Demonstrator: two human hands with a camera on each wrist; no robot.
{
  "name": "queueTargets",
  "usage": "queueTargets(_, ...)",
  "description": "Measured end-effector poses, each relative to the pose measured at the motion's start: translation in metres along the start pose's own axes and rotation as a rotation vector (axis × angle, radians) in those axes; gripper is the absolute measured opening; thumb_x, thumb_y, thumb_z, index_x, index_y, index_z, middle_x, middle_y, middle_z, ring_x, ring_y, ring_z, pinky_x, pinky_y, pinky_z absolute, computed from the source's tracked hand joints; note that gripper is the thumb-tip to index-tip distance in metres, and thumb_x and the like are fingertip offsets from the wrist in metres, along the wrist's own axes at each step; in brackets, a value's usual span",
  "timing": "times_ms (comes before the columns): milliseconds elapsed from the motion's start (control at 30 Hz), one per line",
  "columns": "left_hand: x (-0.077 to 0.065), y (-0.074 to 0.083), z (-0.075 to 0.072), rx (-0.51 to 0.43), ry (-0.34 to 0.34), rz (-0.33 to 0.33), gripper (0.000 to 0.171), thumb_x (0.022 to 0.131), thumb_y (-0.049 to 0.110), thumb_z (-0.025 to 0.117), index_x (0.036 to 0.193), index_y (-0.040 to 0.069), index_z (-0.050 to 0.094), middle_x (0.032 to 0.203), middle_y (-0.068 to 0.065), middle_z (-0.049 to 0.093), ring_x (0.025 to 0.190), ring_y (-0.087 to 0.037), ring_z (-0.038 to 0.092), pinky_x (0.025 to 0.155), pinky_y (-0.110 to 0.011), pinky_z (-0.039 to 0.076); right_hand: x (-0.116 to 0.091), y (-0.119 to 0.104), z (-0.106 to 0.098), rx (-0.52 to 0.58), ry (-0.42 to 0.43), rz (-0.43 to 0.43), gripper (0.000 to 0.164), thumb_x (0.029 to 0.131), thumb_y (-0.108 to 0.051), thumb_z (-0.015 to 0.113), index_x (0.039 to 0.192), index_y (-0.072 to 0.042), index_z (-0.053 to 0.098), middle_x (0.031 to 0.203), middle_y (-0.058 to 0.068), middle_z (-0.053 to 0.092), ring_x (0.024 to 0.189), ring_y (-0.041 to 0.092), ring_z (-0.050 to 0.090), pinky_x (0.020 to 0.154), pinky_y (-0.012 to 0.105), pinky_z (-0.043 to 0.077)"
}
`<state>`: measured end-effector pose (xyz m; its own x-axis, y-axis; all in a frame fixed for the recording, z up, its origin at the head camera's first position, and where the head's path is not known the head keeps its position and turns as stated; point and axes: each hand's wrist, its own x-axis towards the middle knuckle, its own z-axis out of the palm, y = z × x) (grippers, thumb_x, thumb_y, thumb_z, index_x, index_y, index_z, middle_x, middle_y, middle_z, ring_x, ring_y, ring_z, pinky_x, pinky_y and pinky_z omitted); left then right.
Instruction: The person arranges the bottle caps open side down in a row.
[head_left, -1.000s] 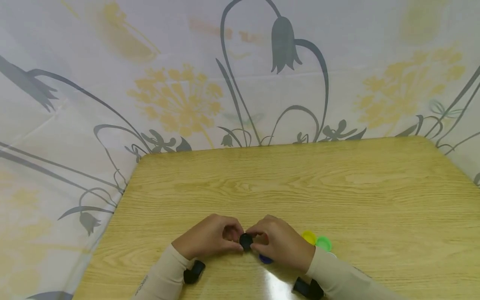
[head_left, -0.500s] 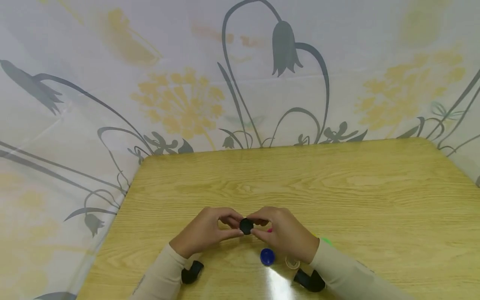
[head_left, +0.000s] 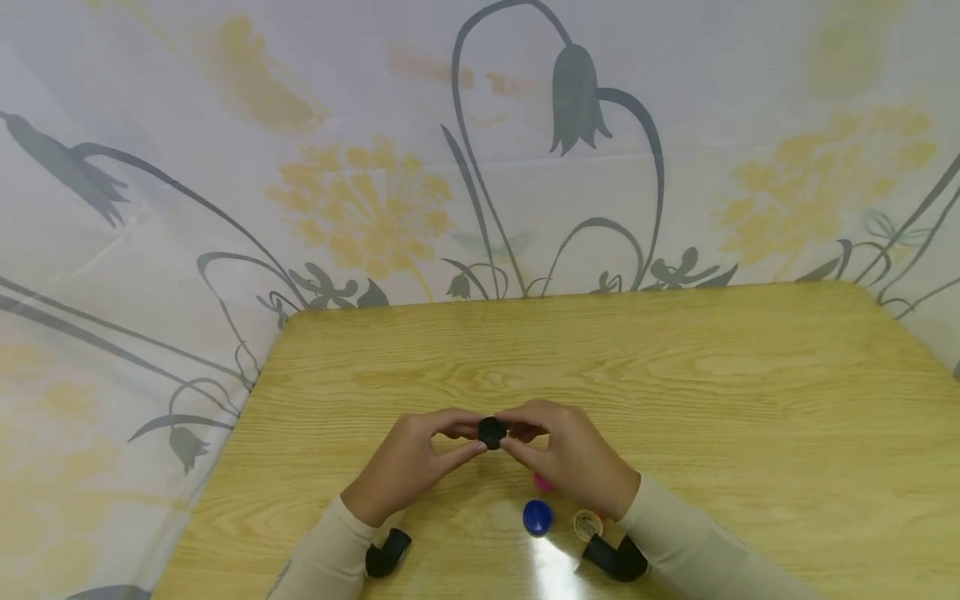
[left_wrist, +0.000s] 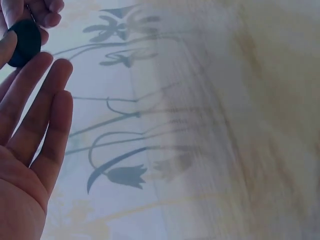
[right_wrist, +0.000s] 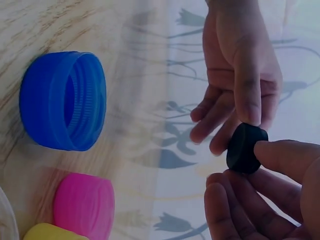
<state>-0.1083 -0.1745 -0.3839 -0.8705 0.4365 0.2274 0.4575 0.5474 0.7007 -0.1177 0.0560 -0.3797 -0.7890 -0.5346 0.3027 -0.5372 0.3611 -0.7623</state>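
A small dark bottle cap (head_left: pixel 492 432) is held up above the table between both hands. My left hand (head_left: pixel 420 458) pinches its left side between thumb and fingers, and my right hand (head_left: pixel 562 454) pinches the right side. Close up in the right wrist view, the cap (right_wrist: pixel 242 152) looks round and short, with a thumb from each hand on it. From the left wrist, the cap (left_wrist: pixel 26 44) appears at the upper left, and the other fingers of the left hand (left_wrist: pixel 32 135) extend below it.
Below the right hand lie a blue bottle cap (head_left: pixel 537 517), a pink cap (head_left: pixel 542 482) and a cream cap (head_left: pixel 588 525). A yellow cap (right_wrist: pixel 52 232) shows in the right wrist view. Patterned cloth (head_left: pixel 510 167) hangs behind the wooden table (head_left: pixel 600 350).
Both hands have moved up and away from the body with the dark cap between them. The blue and cream caps have come into fuller view; the right arm now covers the yellow and green ones.
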Motion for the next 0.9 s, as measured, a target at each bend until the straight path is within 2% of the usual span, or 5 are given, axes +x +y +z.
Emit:
queueTargets(133,-0.0008,0.0016,0.0025,0.009,0.042,0.018,0.031,0.092,0.032,0.072,0.119,0.018,0.071,0.111,0.008,0.075,0.1,-0.007,0.071,0.088,-0.031,0.057,-0.001,0.002,0.0016,0.034,0.022,0.001,0.027,0.092,-0.009,0.071,0.118,-0.002,0.07,0.106,0.006,0.073,0.088,0.01,0.071,0.079,0.026,0.058)
queueTargets(367,-0.0024,0.0016,0.0063,0.009,0.108,0.087,0.028,0.091,0.025,0.074,0.117,0.016,0.068,0.108,0.005,0.076,0.096,-0.006,0.071,0.085,-0.029,0.058,-0.0012,0.0044,0.002,0.065,0.036,0.021,0.028,0.093,-0.015,0.072,0.119,-0.006,0.071,0.108,0.0,0.073,0.09,0.006,0.069,0.085,0.028,0.058)
queueTargets(633,-0.0017,0.0008,0.0072,0.033,0.115,0.126,0.03,0.086,0.02,0.079,0.113,0.014,0.067,0.102,0.002,0.077,0.092,-0.008,0.072,0.081,-0.026,0.058,-0.0022,0.0083,0.0032,0.086,0.042,0.032,0.028,0.095,-0.019,0.07,0.121,-0.007,0.07,0.11,0.003,0.074,0.092,0.009,0.071,0.084,0.028,0.058)
queueTargets(900,-0.002,0.0,0.0063,0.036,0.122,0.121,0.026,0.088,0.017,0.078,0.111,0.014,0.068,0.097,0.003,0.078,0.087,-0.006,0.072,0.078,-0.029,0.059,-0.0022,0.007,0.0054,0.113,0.048,0.04,0.022,0.095,-0.02,0.07,0.115,-0.011,0.07,0.105,-0.001,0.075,0.089,0.006,0.07,0.082,0.028,0.057)
